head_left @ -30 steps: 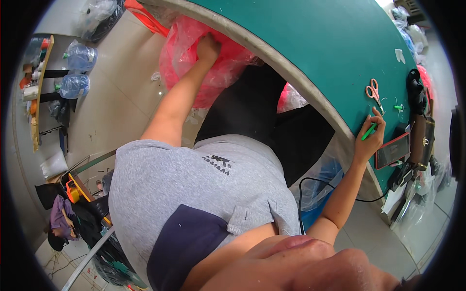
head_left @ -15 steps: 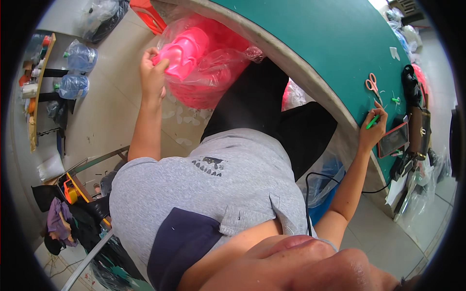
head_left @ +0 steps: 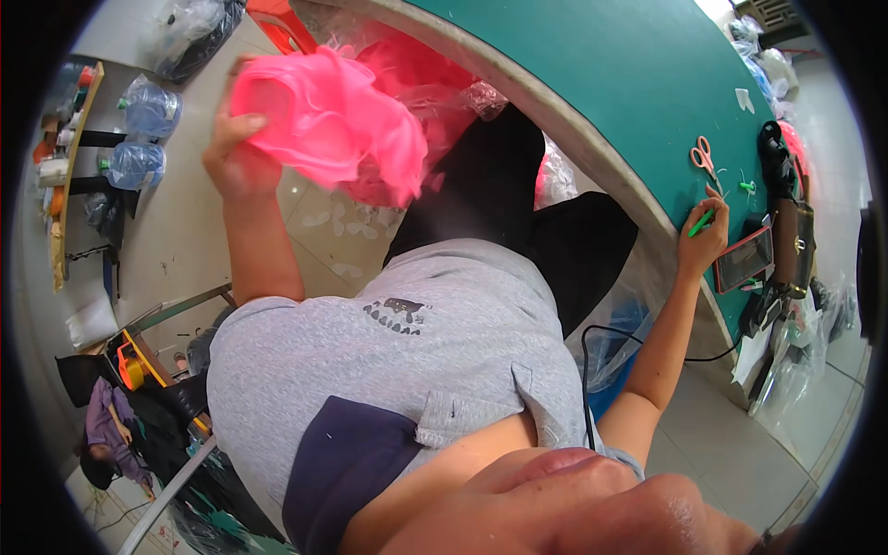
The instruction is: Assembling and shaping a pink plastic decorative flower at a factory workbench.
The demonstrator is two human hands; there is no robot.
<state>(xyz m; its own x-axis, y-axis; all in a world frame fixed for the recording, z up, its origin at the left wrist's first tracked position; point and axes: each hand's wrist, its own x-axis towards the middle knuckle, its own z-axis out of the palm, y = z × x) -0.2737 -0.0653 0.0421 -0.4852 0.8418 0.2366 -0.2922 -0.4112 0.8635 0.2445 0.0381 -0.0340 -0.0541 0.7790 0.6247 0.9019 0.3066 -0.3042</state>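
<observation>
Left hand (head_left: 239, 159): pink material (head_left: 324, 120) is being clamped.
Right hand (head_left: 709, 241): green tool (head_left: 700, 224) is being clasped.
Scissors (head_left: 706, 165): being supported by table (head_left: 601, 79), near tool.

Grey marled short-sleeved shirt (head_left: 472, 333), small dark print (head_left: 395, 314) on front. Navy panel (head_left: 347, 453) below the print; grey flap (head_left: 467, 418) with small slit, below and right of print. Short left sleeve (head_left: 250, 324) left of print. Loose black trousers (head_left: 490, 176) above print. Thin black cable (head_left: 585, 379) right of print. Left fingers (head_left: 242, 128), right fingers (head_left: 715, 211) bare.
</observation>
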